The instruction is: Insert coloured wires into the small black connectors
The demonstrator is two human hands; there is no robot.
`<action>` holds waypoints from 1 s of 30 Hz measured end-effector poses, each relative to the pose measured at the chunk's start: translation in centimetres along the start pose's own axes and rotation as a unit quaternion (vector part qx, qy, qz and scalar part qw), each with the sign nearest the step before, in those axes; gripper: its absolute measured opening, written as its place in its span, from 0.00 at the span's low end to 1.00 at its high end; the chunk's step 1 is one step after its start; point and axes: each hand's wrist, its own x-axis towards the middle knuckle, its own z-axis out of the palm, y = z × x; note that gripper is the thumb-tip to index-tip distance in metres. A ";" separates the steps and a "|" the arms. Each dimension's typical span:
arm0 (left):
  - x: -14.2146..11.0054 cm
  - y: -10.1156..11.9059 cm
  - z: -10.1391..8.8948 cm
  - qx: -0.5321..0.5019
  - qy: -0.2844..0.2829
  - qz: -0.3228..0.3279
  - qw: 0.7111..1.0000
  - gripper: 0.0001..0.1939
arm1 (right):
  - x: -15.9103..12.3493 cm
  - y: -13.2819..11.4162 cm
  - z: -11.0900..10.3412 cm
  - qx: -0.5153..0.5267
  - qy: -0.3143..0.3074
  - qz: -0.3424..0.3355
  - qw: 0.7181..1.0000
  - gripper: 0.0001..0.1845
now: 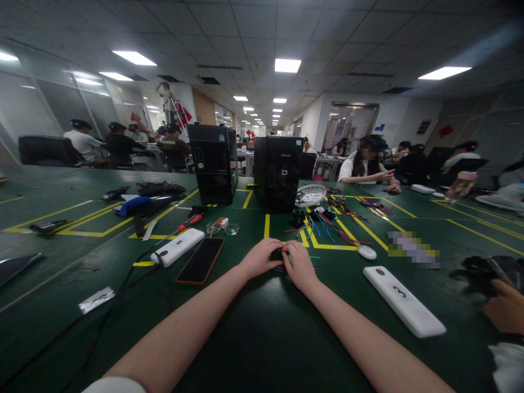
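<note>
My left hand (261,258) and my right hand (301,265) meet over the middle of the green table. Both are closed, fingertips together, on a small black part (277,254), mostly hidden by the fingers. Thin coloured wires show just below and to the right of the fingers; whether they join the part, I cannot tell. Beyond my right hand lie black parts with blue and red wires (323,226). A dark-screened phone (201,261) rests to the left of my left hand, and a white numbered case (403,301) is off to the right.
Two black computer towers (279,177) stand ahead. A white basket (311,195) sits beside the right one. Eyeglasses (230,229), another white case (180,245) and black cables (123,284) are at left. A co-worker's hand (507,305) shows at the right edge; another person sits across the table.
</note>
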 end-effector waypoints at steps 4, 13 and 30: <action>0.0 -0.3 0.3 -0.014 0.006 -0.004 1.000 0.21 | 0.0 0.0 0.1 -0.001 -0.011 0.009 1.000 0.06; -0.1 -0.8 0.7 -0.054 0.002 -0.014 0.998 0.21 | 0.0 0.1 0.3 0.016 -0.010 0.011 1.000 0.06; -0.3 -2.6 0.7 -0.078 0.077 -0.111 0.988 0.19 | 0.0 0.0 -0.4 0.025 -0.010 0.021 0.999 0.06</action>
